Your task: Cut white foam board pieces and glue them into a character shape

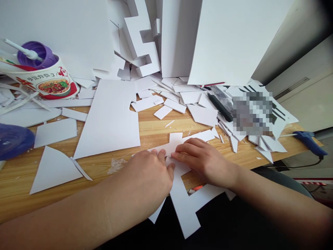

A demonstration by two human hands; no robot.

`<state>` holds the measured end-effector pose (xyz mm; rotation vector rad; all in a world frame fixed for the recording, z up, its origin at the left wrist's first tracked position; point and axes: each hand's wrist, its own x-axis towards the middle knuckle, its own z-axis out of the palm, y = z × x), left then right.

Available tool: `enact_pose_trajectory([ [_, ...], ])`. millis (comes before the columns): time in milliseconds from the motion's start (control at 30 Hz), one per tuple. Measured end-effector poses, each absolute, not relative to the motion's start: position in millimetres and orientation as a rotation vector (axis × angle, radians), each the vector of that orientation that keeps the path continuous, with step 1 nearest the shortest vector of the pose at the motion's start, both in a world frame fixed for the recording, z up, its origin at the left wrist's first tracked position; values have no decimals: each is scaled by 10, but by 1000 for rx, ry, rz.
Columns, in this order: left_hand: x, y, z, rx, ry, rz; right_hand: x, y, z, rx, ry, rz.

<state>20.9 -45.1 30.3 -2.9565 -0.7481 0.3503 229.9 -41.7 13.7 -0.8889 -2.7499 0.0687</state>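
Observation:
Both hands rest at the near edge of the wooden table on white foam board pieces. My left hand point(153, 173) has its fingers bent together, fingertips on a white strip point(163, 148); what lies under its palm is hidden. Across from it, my right hand point(201, 159) presses its fingertips, held close together, on the seam between that strip and a notched white board point(179, 201). The notched board overhangs the table's near edge. An orange object point(198, 188) shows through the board's opening.
A large white sheet point(111, 118) lies left of centre. A paper food bucket point(52, 80) stands at the back left, a blue-purple round object point(15, 140) below it. White scraps, a black tool point(220, 107) and a blue glue gun point(310, 142) are to the right.

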Motion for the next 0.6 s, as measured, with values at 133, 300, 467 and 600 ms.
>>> enact_pose_trajectory([
  [133, 199, -461, 261, -2941, -739, 362, 2265, -482, 106, -880, -2784, -43],
  [300, 183, -471, 240, -2947, -753, 343, 2240, -494, 107, -891, -2790, -91],
  [467, 169, -471, 245, -2939, -735, 282, 2233, -530, 79, -935, -2789, -90],
  [600, 172, -469, 220, -2909, -728, 267, 2221, -537, 85, -940, -2798, -90],
])
